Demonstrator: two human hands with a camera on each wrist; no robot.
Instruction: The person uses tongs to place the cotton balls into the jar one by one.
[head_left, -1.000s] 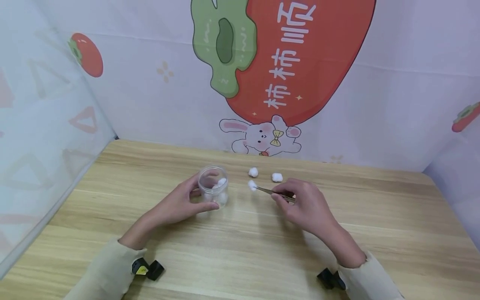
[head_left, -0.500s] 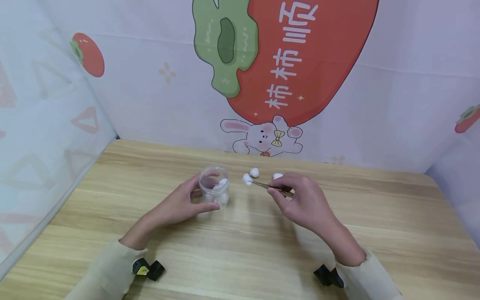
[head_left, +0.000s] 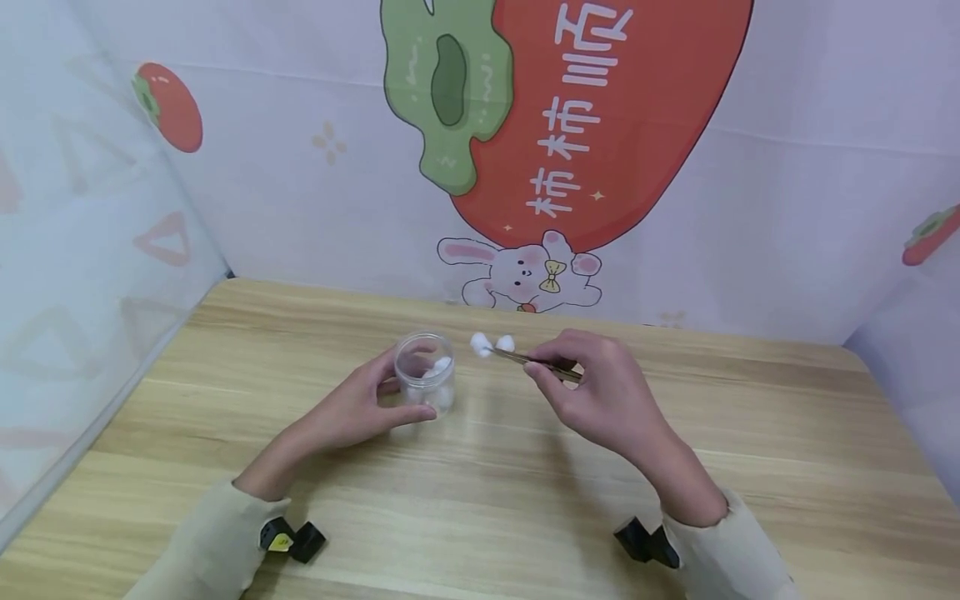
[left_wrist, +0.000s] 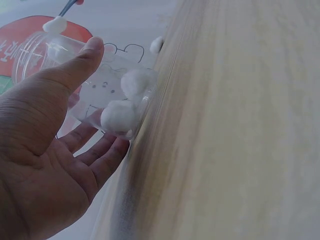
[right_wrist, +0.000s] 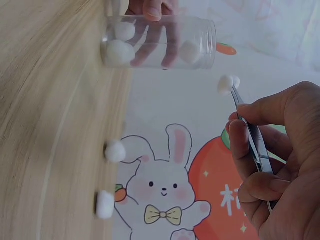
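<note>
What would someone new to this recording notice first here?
First, the huge red cartoon fruit printed on the white backdrop behind the light wooden table. Then the white cotton ball at the tips of the slim metal tweezers, held higher than the clear cylindrical plastic jar to its left in the head view.

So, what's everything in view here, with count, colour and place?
Tabletop: 1, wood-brown, across foreground
Backdrop: 1, white, behind tabletop
Large persimmon: 1, red-green, on backdrop
Small persimmons: 2, red, backdrop's sides
Chinese characters: 3, white, on large persimmon
Rabbit: 1, white, on backdrop
Triangles: several, pale, left panel
Jar: 1, clear, upright in left hand
Cotton balls: 3 visible, white, inside jar
Tweezers: 1, metallic, in right hand
Held cotton ball: 1, white, tweezers' tips
Loose cotton balls: 2, white, on tabletop
Wrist cameras: 2, black, foreground
Sleeves: 2, beige, bottom edge
Left hand: 1, around jar
Right hand: 1, gripping tweezers
</note>
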